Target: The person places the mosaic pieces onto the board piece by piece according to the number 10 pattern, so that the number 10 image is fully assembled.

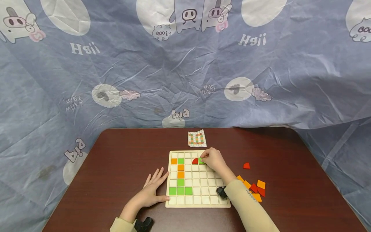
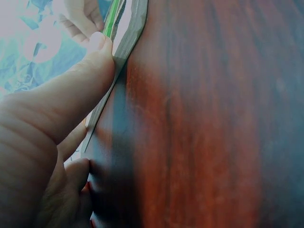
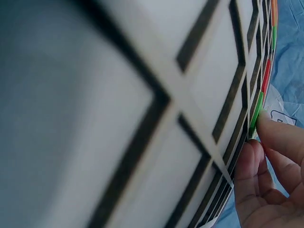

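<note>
A cream grid board (image 1: pixel 198 206) lies on the table, with orange and green square tiles in its left columns. Toward the far side, a red quarter-circle tile (image 1: pixel 195 161) sits in a cell beside a green square tile (image 1: pixel 200 160). My right hand (image 1: pixel 214 160) pinches that green tile at the cell, thumb (image 3: pixel 278 135) against its edge. Fingers straight and spread, my left hand (image 1: pixel 150 192) rests at the board's left side. Its thumb (image 2: pixel 85 71) presses on the board's rim near the front left corner.
Loose orange and red pieces (image 1: pixel 261 184) lie in a pile right of the board, partly behind the right sleeve. One red quarter-circle piece (image 1: pixel 246 166) lies apart, farther back. A pattern card (image 1: pixel 197 138) lies beyond the board. A patterned cloth (image 1: pixel 162 71) hangs behind the table.
</note>
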`<action>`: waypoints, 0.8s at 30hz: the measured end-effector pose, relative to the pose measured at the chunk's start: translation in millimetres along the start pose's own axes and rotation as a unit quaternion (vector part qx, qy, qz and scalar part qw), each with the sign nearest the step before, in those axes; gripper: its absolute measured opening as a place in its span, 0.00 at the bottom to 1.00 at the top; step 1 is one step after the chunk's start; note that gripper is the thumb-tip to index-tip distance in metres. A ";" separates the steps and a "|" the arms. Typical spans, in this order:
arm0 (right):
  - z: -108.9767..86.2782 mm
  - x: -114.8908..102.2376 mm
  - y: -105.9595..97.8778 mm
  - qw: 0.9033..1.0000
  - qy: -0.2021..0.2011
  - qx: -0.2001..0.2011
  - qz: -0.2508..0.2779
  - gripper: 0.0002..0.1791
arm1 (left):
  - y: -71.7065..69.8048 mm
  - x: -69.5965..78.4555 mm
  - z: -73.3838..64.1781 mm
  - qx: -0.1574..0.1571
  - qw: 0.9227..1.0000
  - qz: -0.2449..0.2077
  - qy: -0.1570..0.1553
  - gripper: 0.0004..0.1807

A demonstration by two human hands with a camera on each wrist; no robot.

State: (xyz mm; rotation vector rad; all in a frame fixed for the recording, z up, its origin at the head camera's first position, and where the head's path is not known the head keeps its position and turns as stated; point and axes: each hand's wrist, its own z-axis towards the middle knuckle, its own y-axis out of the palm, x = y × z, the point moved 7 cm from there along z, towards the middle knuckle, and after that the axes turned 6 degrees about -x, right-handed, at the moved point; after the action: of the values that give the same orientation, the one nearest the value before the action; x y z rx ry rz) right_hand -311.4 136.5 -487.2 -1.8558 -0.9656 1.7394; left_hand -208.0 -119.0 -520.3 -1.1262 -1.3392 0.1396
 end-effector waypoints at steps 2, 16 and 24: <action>0.0 0.5 0.1 1.000 0.002 0.001 -0.003 0.02 | 0.0 0.4 0.1 0.000 1.000 0.000 0.000 0.52; -6.9 18.8 -22.4 0.997 0.032 -0.003 0.070 0.10 | 0.6 -1.2 -0.3 -0.002 1.000 0.002 -0.013 0.52; -18.9 43.4 -54.7 0.991 0.040 0.001 0.129 0.16 | 0.7 -2.1 0.0 -0.003 1.000 0.002 -0.014 0.52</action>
State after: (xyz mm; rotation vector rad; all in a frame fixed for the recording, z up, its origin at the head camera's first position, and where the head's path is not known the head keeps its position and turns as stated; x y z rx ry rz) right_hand -305.0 207.5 -475.7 -2.1096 -0.7188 1.7917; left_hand -208.3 -120.0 -522.2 -1.1355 -1.3640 0.1541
